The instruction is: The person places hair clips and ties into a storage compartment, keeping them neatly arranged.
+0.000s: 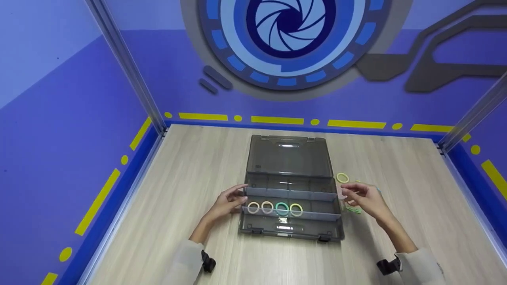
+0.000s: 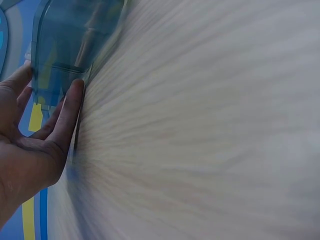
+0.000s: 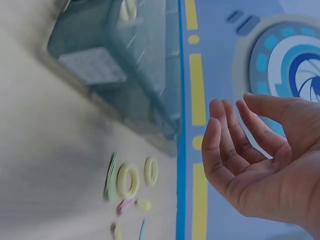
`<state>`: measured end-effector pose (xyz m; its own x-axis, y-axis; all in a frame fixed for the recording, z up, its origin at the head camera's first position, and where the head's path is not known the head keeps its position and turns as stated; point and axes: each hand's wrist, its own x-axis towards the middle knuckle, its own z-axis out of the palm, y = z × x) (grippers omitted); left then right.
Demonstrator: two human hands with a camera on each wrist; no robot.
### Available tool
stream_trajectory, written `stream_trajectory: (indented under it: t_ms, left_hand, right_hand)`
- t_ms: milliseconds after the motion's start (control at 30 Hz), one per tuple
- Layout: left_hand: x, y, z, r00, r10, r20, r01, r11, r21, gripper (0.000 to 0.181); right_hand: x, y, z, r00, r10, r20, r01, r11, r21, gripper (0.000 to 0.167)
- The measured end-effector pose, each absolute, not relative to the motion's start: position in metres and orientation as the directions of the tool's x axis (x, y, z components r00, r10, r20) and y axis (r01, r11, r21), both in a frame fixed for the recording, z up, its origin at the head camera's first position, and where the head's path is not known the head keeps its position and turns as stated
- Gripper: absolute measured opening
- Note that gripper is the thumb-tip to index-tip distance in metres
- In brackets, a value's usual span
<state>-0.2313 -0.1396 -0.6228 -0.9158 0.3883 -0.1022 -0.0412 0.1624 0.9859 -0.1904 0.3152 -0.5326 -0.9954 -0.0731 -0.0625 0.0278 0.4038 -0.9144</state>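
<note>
A dark see-through compartment box (image 1: pixel 291 236) stands with its lid (image 1: pixel 288 156) opened back. In one of its middle compartments several ring-shaped bands lie in a row: a peach one (image 1: pixel 253 208), a second pale one (image 1: pixel 267 208), a green one (image 1: pixel 282 208) and a yellow one (image 1: pixel 296 209). My left hand (image 1: pixel 226 204) touches the box's left side with fingers extended. In the left wrist view that hand (image 2: pixel 45 135) is against the box wall (image 2: pixel 75 45). Just off the box's right side hovers my right hand (image 1: pixel 366 200), fingers loosely bent and holding nothing.
Right of the box, a pale yellow ring (image 1: pixel 342 178) and a green thin piece (image 1: pixel 353 210) lie on the wooden table (image 1: pixel 190 166). The right wrist view also shows a pink piece (image 3: pixel 125 206) there. Blue printed walls enclose the table's back and sides.
</note>
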Motion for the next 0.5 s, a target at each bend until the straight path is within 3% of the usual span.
stream_trajectory:
  t_ms: [500]
  left_hand:
    - [-0.233, -0.14, -0.624, -0.913, 0.401, -0.072, -0.011, 0.153, 0.988, 0.054]
  right_hand:
    - [-0.2, 0.351, -0.575, -0.984, 0.068, -0.162, 0.175, 0.443, -0.879, 0.036]
